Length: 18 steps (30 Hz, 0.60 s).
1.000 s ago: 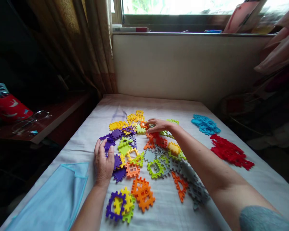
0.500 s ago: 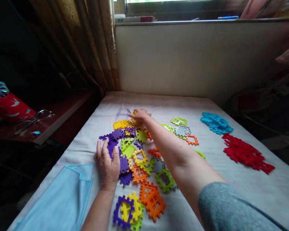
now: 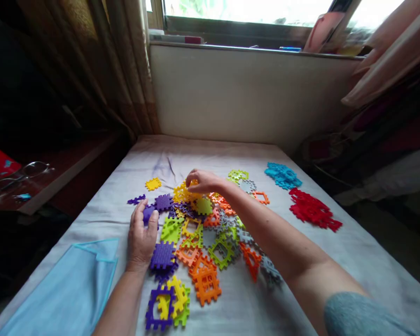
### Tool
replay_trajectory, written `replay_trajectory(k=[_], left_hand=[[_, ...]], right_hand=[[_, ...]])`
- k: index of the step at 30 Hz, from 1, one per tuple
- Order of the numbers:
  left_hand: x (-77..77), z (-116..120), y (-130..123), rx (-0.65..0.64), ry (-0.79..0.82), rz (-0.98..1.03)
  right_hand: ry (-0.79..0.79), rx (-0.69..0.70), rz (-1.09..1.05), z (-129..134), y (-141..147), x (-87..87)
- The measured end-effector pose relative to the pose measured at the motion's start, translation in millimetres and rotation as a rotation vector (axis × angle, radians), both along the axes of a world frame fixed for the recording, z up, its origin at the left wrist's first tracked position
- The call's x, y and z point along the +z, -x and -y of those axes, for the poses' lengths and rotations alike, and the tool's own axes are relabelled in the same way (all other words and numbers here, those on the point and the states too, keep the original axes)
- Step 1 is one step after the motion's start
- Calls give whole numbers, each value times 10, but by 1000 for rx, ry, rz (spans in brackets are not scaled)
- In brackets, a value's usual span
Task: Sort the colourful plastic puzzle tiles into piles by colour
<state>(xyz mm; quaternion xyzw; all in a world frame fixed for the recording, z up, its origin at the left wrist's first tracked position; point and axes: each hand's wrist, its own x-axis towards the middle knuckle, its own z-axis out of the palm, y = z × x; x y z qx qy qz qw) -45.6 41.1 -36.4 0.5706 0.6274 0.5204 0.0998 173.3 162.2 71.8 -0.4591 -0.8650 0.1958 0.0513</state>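
Flat plastic interlocking tiles with notched edges lie in a loose heap on the cloth-covered surface. My right hand (image 3: 203,181) reaches over the far side of the heap, its fingers curled onto a yellow interlocking tile (image 3: 182,191); the fingertips partly hide the grip. My left hand (image 3: 142,235) rests at the heap's left edge, thumb and fingers apart, against a purple tile (image 3: 149,214). Another purple tile (image 3: 164,202) lies just beyond it. A single yellow tile (image 3: 153,183) lies apart at the far left. Orange tiles (image 3: 207,282) and green tiles (image 3: 222,252) lie nearer me.
Blue tiles (image 3: 283,175) and red tiles (image 3: 314,210) form separate piles on the right. A light blue cloth (image 3: 63,289) covers the near left. Eyeglasses (image 3: 35,170) sit on a dark side table (image 3: 56,177). A wall (image 3: 248,93) and window stand behind.
My right hand has come back nearer, onto the yellow tiles. One yellow tile now lies apart on the left. The view has shifted, and my left hand stays beside the purple tiles.
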Motion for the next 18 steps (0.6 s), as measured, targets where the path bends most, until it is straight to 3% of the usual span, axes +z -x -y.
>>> replay_trajectory(k=[4, 6, 9, 11, 13, 15, 18], left_hand=[[48, 46, -22, -105, 16, 169], [92, 77, -51, -175, 26, 231], [158, 106, -85, -240, 53, 307], [173, 98, -86, -236, 55, 371], [157, 67, -65, -180, 43, 415], [121, 24, -32, -107, 30, 388], [65, -21, 4, -41, -14, 215]], right_hand=[[204, 36, -274, 325, -561, 55], [273, -60, -413, 404, -870, -21], [66, -492, -421, 375, -1280, -250], [-80, -818, -270, 293, -1459, -427], [-117, -987, -95, 205, -1538, -578], [-98, -986, 11, 146, -1518, -680], [-81, -807, 15, 152, -1355, -744]])
